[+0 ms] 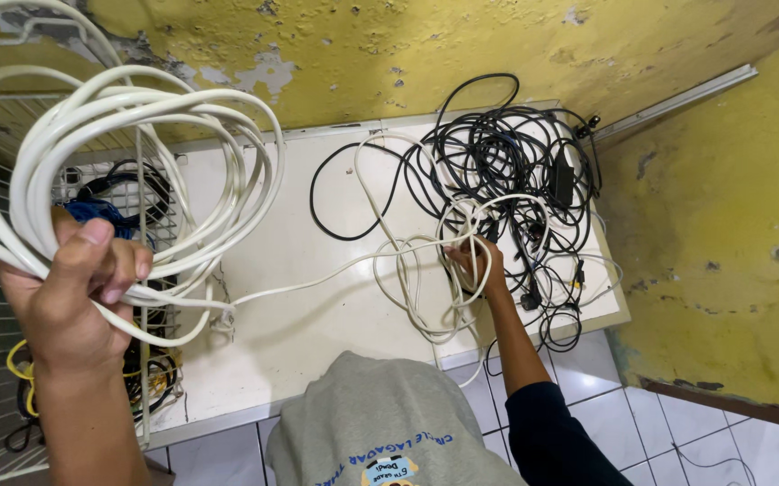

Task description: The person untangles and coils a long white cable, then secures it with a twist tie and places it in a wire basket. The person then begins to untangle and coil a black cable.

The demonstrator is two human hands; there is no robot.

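**White Cable: Handling and Grip Points**

Your left hand (79,288) holds the white coil (137,171) raised above the left end of the tabletop (299,297). The fingers are clamped around the gathered loops, thumb pressed on top. From the coil, one white strand (317,277) runs down and across the tabletop to your right hand (475,263).

Your right hand rests on loose white loops (416,279) lying at the edge of the black tangle (515,171). The fingers are closed on a strand there.

Handling judgement: the cable looks light and flexible, yet springy enough to hold round loops. Its smooth jacket probably slips through a loose grip. Hold the coil where all loops bunch together, as the left hand does. Take the loose strand just beside the tangle, where it is free of the black cords.

Packages and signs: a black adapter block (562,178) sits within the tangle at the far right. No package or label shows on the tabletop. A wire rack (151,225) stands left, holding blue and yellow cords. The peeling yellow wall (461,45) carries no sign.
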